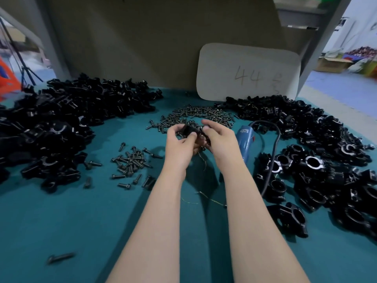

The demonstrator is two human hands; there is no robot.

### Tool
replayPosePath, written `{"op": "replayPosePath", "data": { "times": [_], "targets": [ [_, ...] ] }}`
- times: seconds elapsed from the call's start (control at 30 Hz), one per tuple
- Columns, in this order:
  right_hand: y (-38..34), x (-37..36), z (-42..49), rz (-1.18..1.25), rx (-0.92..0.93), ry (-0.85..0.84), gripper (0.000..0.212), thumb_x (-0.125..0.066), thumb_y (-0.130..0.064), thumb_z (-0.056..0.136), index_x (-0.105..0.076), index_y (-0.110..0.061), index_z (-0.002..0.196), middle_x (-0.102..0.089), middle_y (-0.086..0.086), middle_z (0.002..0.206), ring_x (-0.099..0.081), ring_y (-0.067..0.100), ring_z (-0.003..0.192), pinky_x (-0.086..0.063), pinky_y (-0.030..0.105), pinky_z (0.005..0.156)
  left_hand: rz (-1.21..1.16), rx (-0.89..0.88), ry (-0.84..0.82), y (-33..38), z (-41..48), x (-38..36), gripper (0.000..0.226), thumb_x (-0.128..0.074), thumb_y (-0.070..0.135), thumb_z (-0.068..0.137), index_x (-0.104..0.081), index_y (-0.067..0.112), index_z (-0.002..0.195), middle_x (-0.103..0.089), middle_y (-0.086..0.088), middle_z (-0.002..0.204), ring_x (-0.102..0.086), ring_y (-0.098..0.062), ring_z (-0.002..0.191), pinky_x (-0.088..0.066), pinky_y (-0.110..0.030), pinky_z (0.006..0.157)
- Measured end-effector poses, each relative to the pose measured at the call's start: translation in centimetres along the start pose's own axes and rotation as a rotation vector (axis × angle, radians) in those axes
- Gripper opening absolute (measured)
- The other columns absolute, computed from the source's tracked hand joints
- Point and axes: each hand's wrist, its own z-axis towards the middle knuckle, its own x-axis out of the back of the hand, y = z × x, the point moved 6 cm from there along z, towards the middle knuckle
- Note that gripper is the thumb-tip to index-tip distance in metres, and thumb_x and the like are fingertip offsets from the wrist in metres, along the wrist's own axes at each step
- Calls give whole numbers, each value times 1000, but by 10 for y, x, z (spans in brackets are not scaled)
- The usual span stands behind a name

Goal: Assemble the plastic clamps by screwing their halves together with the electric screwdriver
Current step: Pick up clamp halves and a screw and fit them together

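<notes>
My left hand (179, 144) and my right hand (219, 139) meet over the middle of the teal table, both gripping black plastic clamp halves (191, 131) held between them. Fingers hide most of the parts, so I cannot tell whether a screw is in them. The blue electric screwdriver (245, 139) lies on the table just right of my right hand, its black cord (273, 152) looping away to the right. A small heap of dark screws (132, 160) lies left of my left hand, and a larger heap of screws (195, 115) lies just beyond my hands.
A big pile of loose black clamp halves (61, 119) fills the left side. More clamp parts and assembled clamps (318, 176) crowd the right. A white card marked 44 (247, 72) leans on the back wall. One screw (61, 257) lies near the front left.
</notes>
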Motion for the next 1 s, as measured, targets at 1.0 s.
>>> {"op": "replayPosePath", "data": {
  "times": [1.0],
  "targets": [
    [-20, -5, -6, 16, 90, 5, 35, -41, -5, 99, -60, -28, 118, -65, 4, 112, -61, 12, 84, -54, 27, 82, -8, -66, 20, 3, 4, -4, 26, -41, 10, 102, -58, 27, 93, -68, -7, 106, -68, -20, 96, -56, -30, 84]
  ]
}}
